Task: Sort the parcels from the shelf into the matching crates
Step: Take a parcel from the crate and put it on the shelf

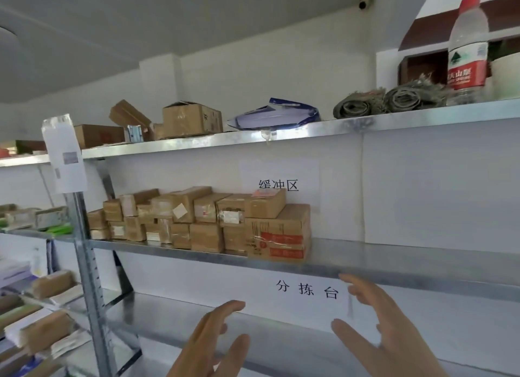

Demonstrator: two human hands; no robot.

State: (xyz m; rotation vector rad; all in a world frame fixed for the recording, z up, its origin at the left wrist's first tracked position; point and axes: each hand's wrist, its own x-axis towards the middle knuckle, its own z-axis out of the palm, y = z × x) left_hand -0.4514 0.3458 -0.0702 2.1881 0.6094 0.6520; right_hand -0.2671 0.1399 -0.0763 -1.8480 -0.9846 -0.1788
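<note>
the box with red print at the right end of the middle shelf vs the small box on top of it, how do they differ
The box with red print is larger, stands on the middle shelf and carries red panels under clear tape. The small box is plainer brown, rests atop it and has a reddish label on its top. Both are brown cardboard, closed.

Shelf [394, 252] bare right of the parcels [197, 219] — left side packed.
</note>
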